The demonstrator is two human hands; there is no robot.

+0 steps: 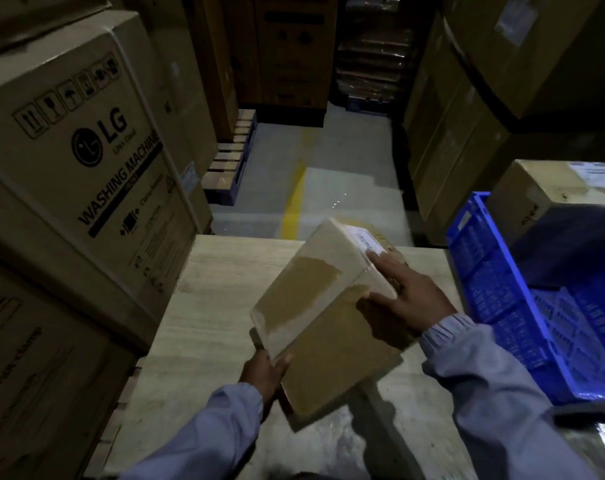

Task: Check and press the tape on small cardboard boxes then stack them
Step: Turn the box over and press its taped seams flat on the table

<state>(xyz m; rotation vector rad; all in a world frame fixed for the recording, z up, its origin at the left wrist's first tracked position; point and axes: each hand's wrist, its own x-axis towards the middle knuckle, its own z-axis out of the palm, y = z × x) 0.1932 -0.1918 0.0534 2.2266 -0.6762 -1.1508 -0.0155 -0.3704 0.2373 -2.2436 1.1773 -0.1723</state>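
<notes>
On the left of the frame, big brown washing machine boxes point(86, 150), piled high. On the upper right, more big boxes point(502, 64), piled up too. In the lower middle, a pale wooden table point(218, 306). At the right edge, a blue crate point(502, 289), with a brown box point(543, 199) at its far end.

In the middle of the frame, over the table, the small cardboard box point(322, 341), tilted and held up in both hands. Wide shiny tape point(329, 254) across its top face.

At its near low corner, the left hand point(263, 372): thumb on top, fingers curled under, gripping. On its right side, the right hand point(408, 299): thumb pressed on the near face, fingers spread along the side, holding. By the far fingertip, a small white label point(367, 239).
</notes>
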